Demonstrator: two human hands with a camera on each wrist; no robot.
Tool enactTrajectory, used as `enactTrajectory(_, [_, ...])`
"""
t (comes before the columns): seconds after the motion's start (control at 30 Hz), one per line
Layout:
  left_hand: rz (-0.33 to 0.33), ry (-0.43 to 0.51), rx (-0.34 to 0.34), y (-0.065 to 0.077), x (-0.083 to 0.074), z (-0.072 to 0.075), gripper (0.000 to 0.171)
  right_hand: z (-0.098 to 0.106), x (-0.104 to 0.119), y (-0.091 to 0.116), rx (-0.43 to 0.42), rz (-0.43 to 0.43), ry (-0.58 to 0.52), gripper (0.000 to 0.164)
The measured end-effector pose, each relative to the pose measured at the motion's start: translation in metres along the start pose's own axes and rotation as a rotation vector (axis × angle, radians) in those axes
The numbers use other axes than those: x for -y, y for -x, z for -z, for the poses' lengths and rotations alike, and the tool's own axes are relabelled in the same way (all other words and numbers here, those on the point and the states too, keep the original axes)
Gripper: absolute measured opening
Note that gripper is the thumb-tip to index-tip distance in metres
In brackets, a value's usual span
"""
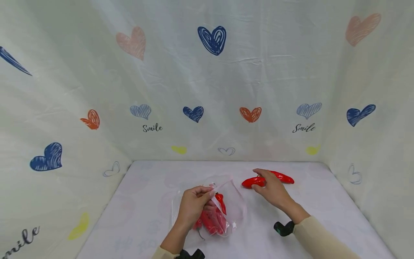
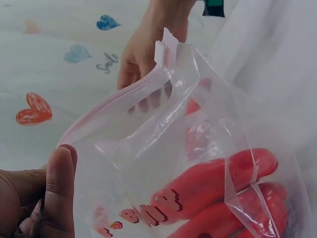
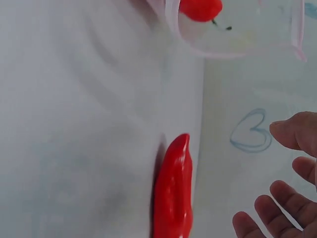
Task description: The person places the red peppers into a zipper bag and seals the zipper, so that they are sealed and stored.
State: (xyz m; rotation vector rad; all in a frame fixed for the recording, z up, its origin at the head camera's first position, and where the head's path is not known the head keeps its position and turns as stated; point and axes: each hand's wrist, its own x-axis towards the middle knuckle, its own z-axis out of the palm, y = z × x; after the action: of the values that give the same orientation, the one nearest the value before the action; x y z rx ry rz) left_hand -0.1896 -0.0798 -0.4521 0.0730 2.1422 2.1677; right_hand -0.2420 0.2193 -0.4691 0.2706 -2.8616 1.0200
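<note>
The person's left hand (image 1: 193, 203) pinches the upper edge of a clear bag (image 1: 238, 201) between the thumb and the fingers. The bag has a pinkish rim, and its mouth stands apart, as the right wrist view also shows. Inside it, several red peppers (image 1: 213, 220) lie together in the lower part, and one more pepper (image 1: 221, 202) is higher, close to the mouth. In the left wrist view, printed red marks are seen on the bag's side.

The right hand (image 1: 275, 190) is at the right of the bag, over two loose peppers (image 1: 252, 183). Its fingers are spread and grasp nothing; whether a fingertip touches a pepper, one cannot tell. These two peppers are on the white table (image 1: 145, 205), near each other, partly hidden by the hand.

Both arms have light sleeves (image 1: 320, 235), and a black device (image 1: 284, 228) sits by each wrist. Behind the table hangs a pale curtain (image 1: 174, 79) with hearts (image 1: 212, 40) in blue, orange and pink, and the word "Smile".
</note>
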Motion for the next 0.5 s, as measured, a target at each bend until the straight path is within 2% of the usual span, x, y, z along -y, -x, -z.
enactTrajectory(0.2, [0.001,0.011,0.001,-0.001,0.002,0.0,0.028,-0.002,-0.025,-0.016,0.046,-0.036,0.006,0.072])
enactTrajectory(0.5, [0.006,0.018,0.003,0.0,0.003,0.0,0.026,-0.016,-0.042,-0.031,0.075,-0.084,0.013,0.071])
